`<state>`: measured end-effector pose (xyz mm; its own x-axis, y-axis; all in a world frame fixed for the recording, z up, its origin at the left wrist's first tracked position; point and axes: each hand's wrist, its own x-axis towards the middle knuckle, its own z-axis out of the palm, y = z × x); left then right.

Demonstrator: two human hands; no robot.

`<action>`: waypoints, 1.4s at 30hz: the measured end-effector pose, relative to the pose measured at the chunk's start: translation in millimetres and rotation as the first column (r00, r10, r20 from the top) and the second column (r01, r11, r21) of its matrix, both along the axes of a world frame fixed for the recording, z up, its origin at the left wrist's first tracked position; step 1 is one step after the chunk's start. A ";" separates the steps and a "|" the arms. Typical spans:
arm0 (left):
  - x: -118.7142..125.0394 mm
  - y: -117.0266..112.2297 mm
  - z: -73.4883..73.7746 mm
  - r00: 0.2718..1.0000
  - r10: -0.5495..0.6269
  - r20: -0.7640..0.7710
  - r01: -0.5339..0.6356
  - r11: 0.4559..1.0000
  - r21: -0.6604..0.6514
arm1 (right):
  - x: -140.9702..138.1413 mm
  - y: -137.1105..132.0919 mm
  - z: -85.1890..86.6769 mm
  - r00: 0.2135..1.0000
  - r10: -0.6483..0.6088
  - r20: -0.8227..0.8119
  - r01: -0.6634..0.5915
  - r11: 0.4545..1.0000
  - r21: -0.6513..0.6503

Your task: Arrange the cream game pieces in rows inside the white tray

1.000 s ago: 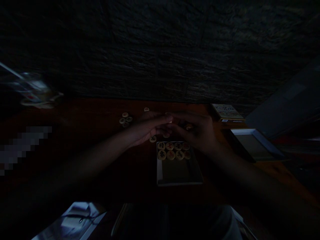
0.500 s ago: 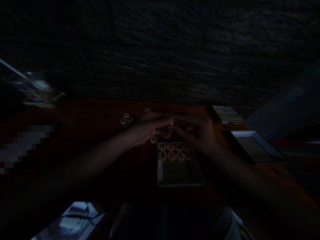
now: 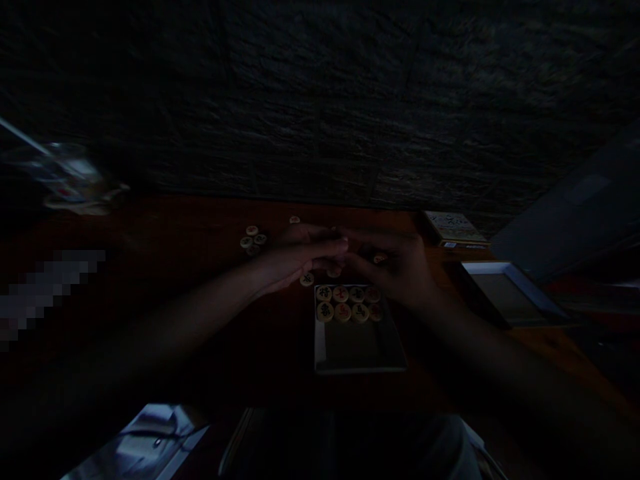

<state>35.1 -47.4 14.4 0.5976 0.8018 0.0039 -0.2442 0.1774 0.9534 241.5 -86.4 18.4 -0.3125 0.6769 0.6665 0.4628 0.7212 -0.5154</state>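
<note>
My left hand (image 3: 297, 257) and my right hand (image 3: 403, 267) meet over the table beyond an open box. Both are closed, thumb and fingertips pressed close together; darkness and the fingers hide whatever is between them. Below them, the shallow box (image 3: 320, 343) holds two rows of round Chinese chess pieces (image 3: 343, 312) with red and black characters at its far end. A loose chess piece (image 3: 307, 279) lies under my left hand, another piece (image 3: 333, 272) is partly covered below the fingertips. One more piece (image 3: 380, 258) shows by my right hand's fingers.
A cluster of chess pieces (image 3: 259, 239) and a single piece (image 3: 295, 220) lie left and beyond on the wooden table (image 3: 200, 220). At right are an empty box lid (image 3: 505, 293) and a printed box (image 3: 457, 230). A clear cup with a straw (image 3: 75, 177) stands far left, against a dark stone wall.
My hands stay almost in place, with only slight finger movement where they meet. The pieces in the box have not moved.
</note>
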 end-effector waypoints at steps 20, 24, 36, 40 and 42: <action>0.9 -0.1 -0.8 1.000 -0.017 -0.012 0.016 0.999 -0.046 | 1.7 0.6 -1.6 1.000 -0.029 0.013 0.028 0.999 0.023; 0.8 0.7 -2.4 1.000 -0.019 -0.018 0.018 1.000 -0.023 | 2.3 2.4 -1.5 0.999 -0.023 0.027 0.021 0.998 0.052; 0.6 0.5 -0.9 1.000 -0.020 -0.007 0.020 1.000 -0.020 | 0.0 1.6 3.6 1.000 -0.001 0.024 -0.002 0.991 0.137; -0.1 0.9 -1.7 0.999 -0.024 0.024 0.024 1.000 0.004 | 0.8 1.5 3.9 0.999 0.018 0.031 -0.022 0.991 0.134; 0.0 0.8 -1.5 0.999 -0.024 0.037 0.024 1.000 0.002 | 1.7 1.6 2.8 0.999 0.003 0.035 -0.007 0.993 0.117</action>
<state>35.1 -46.6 13.0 0.6163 0.7870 0.0278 -0.2752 0.1822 0.9440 243.2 -84.8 21.1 -0.3402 0.5931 0.7297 0.4753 0.7780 -0.4108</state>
